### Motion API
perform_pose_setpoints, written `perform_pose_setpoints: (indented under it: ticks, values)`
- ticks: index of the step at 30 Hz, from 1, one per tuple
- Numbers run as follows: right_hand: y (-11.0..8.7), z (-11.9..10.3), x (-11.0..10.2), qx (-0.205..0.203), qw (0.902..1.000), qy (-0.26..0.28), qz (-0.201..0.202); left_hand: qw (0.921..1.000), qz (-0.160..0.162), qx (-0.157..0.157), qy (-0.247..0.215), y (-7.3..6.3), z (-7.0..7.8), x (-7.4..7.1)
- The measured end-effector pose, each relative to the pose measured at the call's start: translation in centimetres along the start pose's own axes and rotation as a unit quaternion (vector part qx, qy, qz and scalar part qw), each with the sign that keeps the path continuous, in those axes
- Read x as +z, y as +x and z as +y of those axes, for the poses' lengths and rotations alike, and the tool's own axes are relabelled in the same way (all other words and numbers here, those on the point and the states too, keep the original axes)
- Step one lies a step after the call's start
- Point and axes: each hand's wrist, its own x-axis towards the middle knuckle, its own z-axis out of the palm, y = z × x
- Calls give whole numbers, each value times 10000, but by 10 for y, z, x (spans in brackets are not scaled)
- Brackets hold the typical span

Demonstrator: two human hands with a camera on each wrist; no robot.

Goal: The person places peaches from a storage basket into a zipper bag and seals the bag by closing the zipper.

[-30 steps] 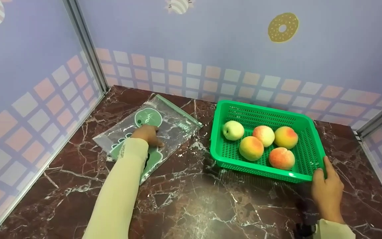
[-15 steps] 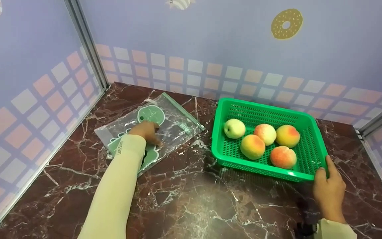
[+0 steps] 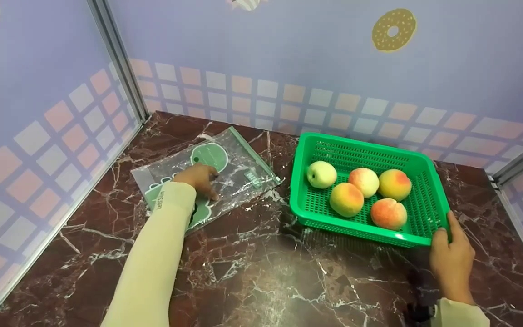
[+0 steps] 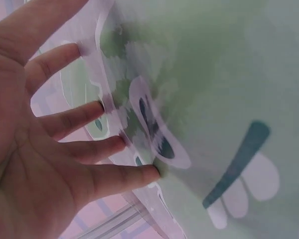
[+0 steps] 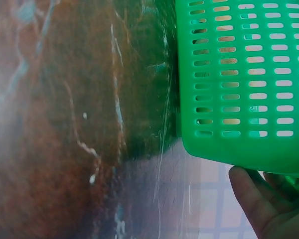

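My left hand [image 3: 199,178] rests on a clear zip bag [image 3: 239,175] with a green cartoon print, lying flat at the left of the table. In the left wrist view, the fingers [image 4: 114,179] are spread and their tips touch the bag's printed film. My right hand [image 3: 453,259] holds the near right corner of a green plastic basket [image 3: 361,234], thumb at the rim and fingers along the outer side. Several peaches lie inside the basket, among them a pale one [image 3: 321,175] and a redder one [image 3: 388,213].
The dark red marbled table [image 3: 261,281] extends in front of the bag and basket. Patterned panels [image 3: 266,54] stand behind and at both sides, with metal posts [image 3: 120,59] at the corners. The basket stands near the back panel.
The bag has turned slightly clockwise under my left hand, which has shifted a little left. My right hand keeps its place at the basket corner. The head view has tilted slightly.
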Motion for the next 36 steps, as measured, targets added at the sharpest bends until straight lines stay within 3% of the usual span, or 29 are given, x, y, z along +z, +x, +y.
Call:
perform_pose_setpoints:
  ticks: [22, 36]
  values:
    - [2, 1, 1, -44, 10000, -10, 81, 9998, -142, -99, 75, -5, 0, -5]
    - [1, -2, 0, 31, 10000, -42, 45, 9988, -374, -115, 298, 1, 2, -8]
